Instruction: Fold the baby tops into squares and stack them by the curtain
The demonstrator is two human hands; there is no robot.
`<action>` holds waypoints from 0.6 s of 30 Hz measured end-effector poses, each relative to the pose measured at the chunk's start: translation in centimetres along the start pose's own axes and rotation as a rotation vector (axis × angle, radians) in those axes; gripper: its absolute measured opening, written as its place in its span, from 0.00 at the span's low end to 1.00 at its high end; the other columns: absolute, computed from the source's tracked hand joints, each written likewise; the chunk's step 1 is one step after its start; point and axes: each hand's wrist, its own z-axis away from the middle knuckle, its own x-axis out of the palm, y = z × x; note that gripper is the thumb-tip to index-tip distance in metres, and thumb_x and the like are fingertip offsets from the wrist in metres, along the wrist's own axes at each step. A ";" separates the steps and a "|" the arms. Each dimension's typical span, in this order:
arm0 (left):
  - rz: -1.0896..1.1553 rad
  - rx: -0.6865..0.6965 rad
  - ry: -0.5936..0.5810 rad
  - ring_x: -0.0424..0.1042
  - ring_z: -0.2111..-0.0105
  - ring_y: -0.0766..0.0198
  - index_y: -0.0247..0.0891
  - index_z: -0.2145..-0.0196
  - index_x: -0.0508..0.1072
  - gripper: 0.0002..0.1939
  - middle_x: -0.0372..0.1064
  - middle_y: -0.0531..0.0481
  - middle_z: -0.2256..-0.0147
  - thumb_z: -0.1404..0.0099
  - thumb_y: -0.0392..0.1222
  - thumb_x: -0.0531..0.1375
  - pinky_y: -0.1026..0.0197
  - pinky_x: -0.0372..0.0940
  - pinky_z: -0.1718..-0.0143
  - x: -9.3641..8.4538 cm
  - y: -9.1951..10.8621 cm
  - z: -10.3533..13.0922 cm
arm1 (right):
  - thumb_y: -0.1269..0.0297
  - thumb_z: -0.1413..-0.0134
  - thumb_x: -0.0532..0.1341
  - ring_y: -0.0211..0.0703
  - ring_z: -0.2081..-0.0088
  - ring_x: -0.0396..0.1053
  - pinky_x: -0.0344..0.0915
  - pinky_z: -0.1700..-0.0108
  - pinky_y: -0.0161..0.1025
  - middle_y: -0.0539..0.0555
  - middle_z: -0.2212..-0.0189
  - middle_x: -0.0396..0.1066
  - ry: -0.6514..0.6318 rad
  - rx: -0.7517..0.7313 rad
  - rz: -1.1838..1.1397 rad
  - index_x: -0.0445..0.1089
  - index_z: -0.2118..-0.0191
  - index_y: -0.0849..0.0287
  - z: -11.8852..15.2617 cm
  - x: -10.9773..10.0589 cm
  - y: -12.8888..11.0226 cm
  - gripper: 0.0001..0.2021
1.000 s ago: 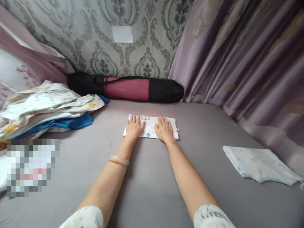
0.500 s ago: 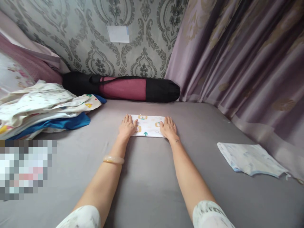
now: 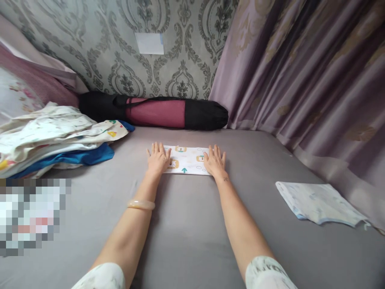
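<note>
A folded white cloth [image 3: 188, 160] printed with yellow-brown animal faces and a green arrow shape lies flat on the grey bed sheet [image 3: 183, 216]. My left hand [image 3: 159, 159] rests palm down over its left end, fingers spread. Over the right end lies my right hand [image 3: 215, 161], likewise flat with the fingers apart. Both hands hide the cloth's short edges. A pale bangle [image 3: 141, 205] circles my left wrist side of the forearm. Whether the cloth is a garment I cannot tell.
At the left is a heap of clothes [image 3: 57, 128], white printed and blue. A black and maroon long bag [image 3: 156, 113] lies along the patterned wall. To the right, a folded pale garment [image 3: 321, 202] with blue trim lies near the purple curtain [image 3: 288, 64]. The lower left corner is pixelated.
My hands have moved slightly outward, the left one to the left and the right one to the right, with fingers spread wider. The folded cloth stays in place.
</note>
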 end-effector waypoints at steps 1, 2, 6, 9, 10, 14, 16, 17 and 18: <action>-0.013 0.047 0.060 0.43 0.31 0.48 0.27 0.33 0.54 0.35 0.46 0.35 0.32 0.27 0.53 0.37 0.40 0.39 0.33 -0.1 0.4 0.1 | 0.55 0.30 0.39 0.53 0.30 0.38 0.34 0.32 0.55 0.63 0.29 0.39 0.025 -0.035 0.002 0.47 0.30 0.63 0.1 -0.2 -0.3 0.29; -0.026 0.098 0.090 0.43 0.31 0.49 0.29 0.33 0.55 0.34 0.46 0.36 0.32 0.27 0.53 0.37 0.41 0.38 0.33 -0.1 0.7 0.2 | 0.55 0.30 0.39 0.53 0.30 0.37 0.34 0.32 0.55 0.62 0.29 0.39 0.040 -0.065 0.003 0.47 0.30 0.61 0.2 -0.2 -0.6 0.29; -0.056 0.203 -0.063 0.44 0.31 0.47 0.31 0.34 0.57 0.32 0.49 0.37 0.33 0.27 0.53 0.39 0.42 0.42 0.34 0.8 1.0 0.6 | 0.54 0.30 0.41 0.52 0.30 0.39 0.37 0.32 0.52 0.59 0.30 0.43 -0.024 -0.095 -0.004 0.49 0.30 0.59 0.5 0.4 -1.1 0.28; -0.054 0.193 -0.123 0.43 0.31 0.46 0.32 0.33 0.55 0.33 0.48 0.37 0.32 0.27 0.54 0.39 0.42 0.45 0.35 1.5 0.7 0.6 | 0.54 0.31 0.42 0.53 0.30 0.41 0.39 0.32 0.52 0.59 0.30 0.45 -0.049 -0.089 -0.014 0.50 0.30 0.59 0.6 1.0 -1.0 0.28; -0.051 0.187 -0.127 0.42 0.31 0.46 0.32 0.33 0.55 0.33 0.48 0.37 0.32 0.27 0.54 0.39 0.41 0.45 0.35 1.6 0.6 0.6 | 0.54 0.31 0.42 0.53 0.30 0.41 0.39 0.32 0.52 0.60 0.30 0.44 -0.048 -0.088 -0.017 0.50 0.30 0.59 0.6 1.1 -0.9 0.28; -0.025 0.176 -0.149 0.41 0.31 0.46 0.34 0.33 0.54 0.33 0.47 0.38 0.32 0.27 0.55 0.39 0.40 0.44 0.35 1.4 0.5 0.5 | 0.54 0.31 0.42 0.53 0.30 0.41 0.39 0.33 0.53 0.60 0.30 0.44 -0.052 -0.086 -0.029 0.50 0.30 0.59 0.6 1.0 -0.8 0.28; -0.017 0.177 -0.150 0.41 0.31 0.45 0.35 0.33 0.55 0.32 0.47 0.39 0.32 0.27 0.55 0.39 0.40 0.44 0.35 1.2 0.6 0.5 | 0.55 0.31 0.42 0.53 0.30 0.41 0.39 0.33 0.53 0.60 0.30 0.44 -0.055 -0.085 -0.036 0.50 0.31 0.59 0.5 0.8 -0.8 0.28; -0.020 0.177 -0.139 0.42 0.31 0.45 0.35 0.34 0.56 0.32 0.48 0.38 0.32 0.27 0.54 0.39 0.40 0.44 0.35 1.1 0.7 0.5 | 0.55 0.31 0.42 0.53 0.30 0.41 0.39 0.33 0.54 0.61 0.30 0.45 -0.052 -0.085 -0.038 0.51 0.31 0.59 0.5 0.6 -0.9 0.28; -0.026 0.178 -0.117 0.42 0.31 0.46 0.34 0.34 0.57 0.32 0.49 0.38 0.32 0.27 0.54 0.40 0.40 0.44 0.35 1.1 0.8 0.5 | 0.55 0.31 0.42 0.53 0.30 0.41 0.38 0.33 0.54 0.61 0.30 0.45 -0.041 -0.086 -0.039 0.51 0.31 0.60 0.5 0.5 -1.0 0.28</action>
